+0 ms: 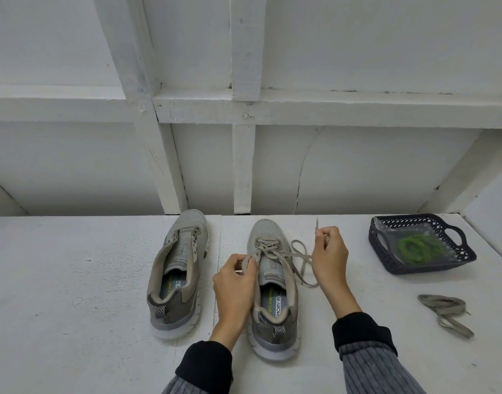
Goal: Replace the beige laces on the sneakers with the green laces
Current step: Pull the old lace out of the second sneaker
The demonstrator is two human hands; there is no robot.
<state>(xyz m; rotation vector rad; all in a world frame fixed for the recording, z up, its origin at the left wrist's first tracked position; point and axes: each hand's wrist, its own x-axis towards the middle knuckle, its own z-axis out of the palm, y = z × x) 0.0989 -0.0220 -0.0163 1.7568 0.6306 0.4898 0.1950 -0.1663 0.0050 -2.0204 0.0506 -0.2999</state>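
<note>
Unlacing of right sneaker (272,294) under way: left hand (235,282) and right hand (329,260) each pinched its beige lace (275,248); next, draw it through remaining eyelets; green laces (420,248) waited in basket (386,260).

White painted table (73,280), a bit scuffed, with a seam running front to back between the shoes.

Sitting right on it: left sneaker (175,274) with no lace in it, toe pointing at the wall, and the right sneaker (272,297) just beside it, beige lace (301,258) half undone and trailing onto the surface on its right. Over toward the right edge there's a dark blue basket (460,253) with the green laces (420,248) coiled up inside. Nearer the front, apart from the basket, a loose beige lace (443,311) lies bunched on the tabletop.
</note>
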